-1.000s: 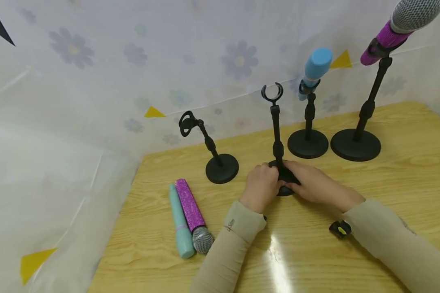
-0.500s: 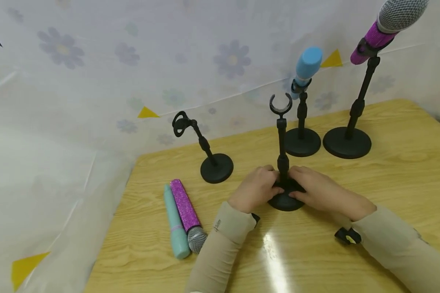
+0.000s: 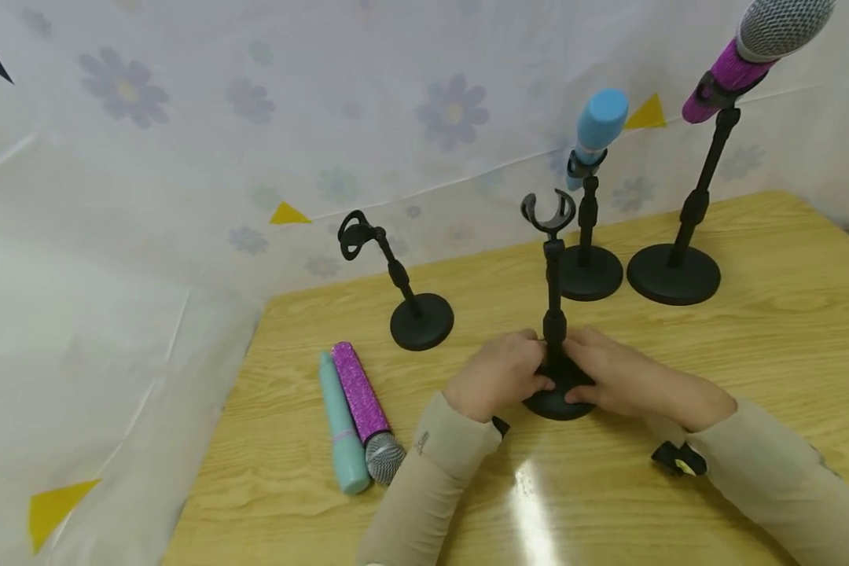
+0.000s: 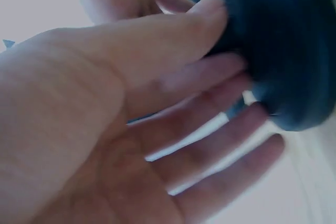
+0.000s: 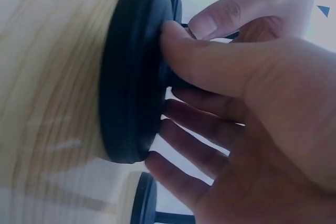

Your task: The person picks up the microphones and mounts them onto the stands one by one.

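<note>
1. I see the held stand [image 3: 555, 324]: black, pole up. Its round base is on or just above the tabletop [image 3: 290, 515]; can't tell which.
2. L hand [image 3: 498, 373]: grips the base from the L side of the held stand, thumb on top.
3. R hand [image 3: 619, 373]: grips the base from the R side of the held stand, thumb on top. On my R wrist cam, its fingertips touch the base too.
4. Top of the held stand: a clip [image 3: 550, 216] like a letter C, gap up.
5. L of the held stand & a bit farther back: small stand [image 3: 398, 275] w/ a loopy clip, pole leaning L.
6. Farther L of the held stand, lying side by side: mint mic [image 3: 341, 428] & pink sparkly mic [image 3: 361, 397] w/ a silver ball end.
7. Just behind the held stand, a bit R: blue mic [image 3: 600, 122], tilted, in the clip of the back stand [image 3: 588, 211].
8. Behind & farther R of the held stand: purple mic [image 3: 739, 67] w/ a silver ball end, tilted, on the tall stand [image 3: 695, 206].
9. Way behind the held stand: pale sheet [image 3: 184, 157] w/ flowers.
</note>
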Tool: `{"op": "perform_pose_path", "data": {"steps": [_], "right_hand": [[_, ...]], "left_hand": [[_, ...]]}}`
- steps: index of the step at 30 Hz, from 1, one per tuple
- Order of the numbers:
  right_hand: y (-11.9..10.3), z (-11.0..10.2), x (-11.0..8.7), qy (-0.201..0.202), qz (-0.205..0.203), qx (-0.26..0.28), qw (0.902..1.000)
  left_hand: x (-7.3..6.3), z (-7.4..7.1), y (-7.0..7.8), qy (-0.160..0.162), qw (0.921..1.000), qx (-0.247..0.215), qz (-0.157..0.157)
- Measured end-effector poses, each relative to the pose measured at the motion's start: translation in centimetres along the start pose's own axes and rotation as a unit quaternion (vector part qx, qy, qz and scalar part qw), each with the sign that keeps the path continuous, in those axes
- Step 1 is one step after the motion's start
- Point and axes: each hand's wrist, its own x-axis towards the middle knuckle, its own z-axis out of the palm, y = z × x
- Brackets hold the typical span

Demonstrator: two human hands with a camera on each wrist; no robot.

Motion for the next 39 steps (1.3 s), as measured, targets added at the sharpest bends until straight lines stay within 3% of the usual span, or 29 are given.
{"op": "perform_pose_path", "data": {"steps": [6, 13, 22, 27, 29, 33, 39], "right_hand": [[-0.8, -0.3, -0.4, -0.030, 0.013, -0.012, 0.9994], [-1.3, 0.0, -0.3, -0.044, 0.025, -0.021, 0.9985], [-1.2, -0.1, -0.3, -0.060, 0.043, -0.023, 0.9970], [-1.1, -0.1, -0.3, -0.065, 0.049, -0.021, 0.9964], [-1.1, -0.1, -0.3, -0.066, 0.051, -0.020, 0.9963], [-1.1, -0.1, -0.4, -0.072, 0.053, -0.020, 0.9958], [-1.0, -0.1, -0.5, -0.071, 0.053, -0.018, 0.9959]], "left_hand": [[-1.0, -0.6, 1.3, -0.053, 0.9982, -0.003, -0.028], [-3.3, -1.1, 1.5, -0.094, 0.9947, -0.010, -0.041], [-7.0, -2.5, 0.4, -0.065, 0.9975, -0.012, -0.027], [-9.6, -3.6, -2.6, -0.020, 0.9985, -0.032, -0.040], [-10.4, -3.7, -4.3, 0.015, 0.9978, -0.047, -0.044], [-11.7, -3.1, -8.1, 0.064, 0.9925, -0.061, -0.084], [-13.7, -2.0, -13.7, 0.082, 0.9844, -0.071, -0.139]]}}
